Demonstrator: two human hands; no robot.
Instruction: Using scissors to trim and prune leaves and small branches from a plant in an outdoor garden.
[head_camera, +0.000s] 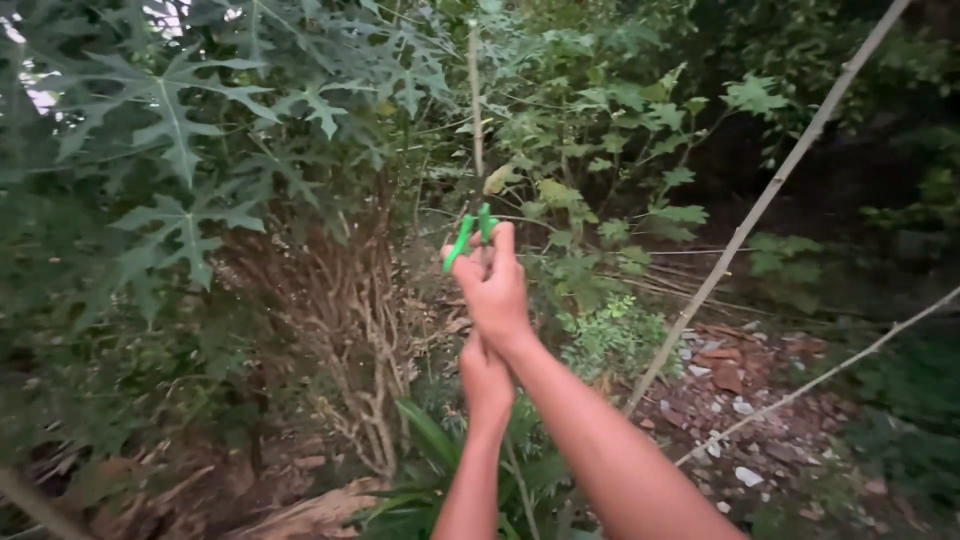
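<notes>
While the right hand (497, 290) closes around green-handled shears (470, 235) raised at a thin upright stem (476, 100), that stem stands uncut. The left hand (486, 380) sits below, its grip impossible to tell.

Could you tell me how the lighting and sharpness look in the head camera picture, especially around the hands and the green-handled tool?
In the head view, the light is dim and flat, with no hard shadows or glare; the upper left corner is blown out. The right hand and the green-handled tool look soft, with the blades hard to make out. The left hand is partly hidden behind it. The broad lobed leaves are smeared and the background is dark.
</notes>
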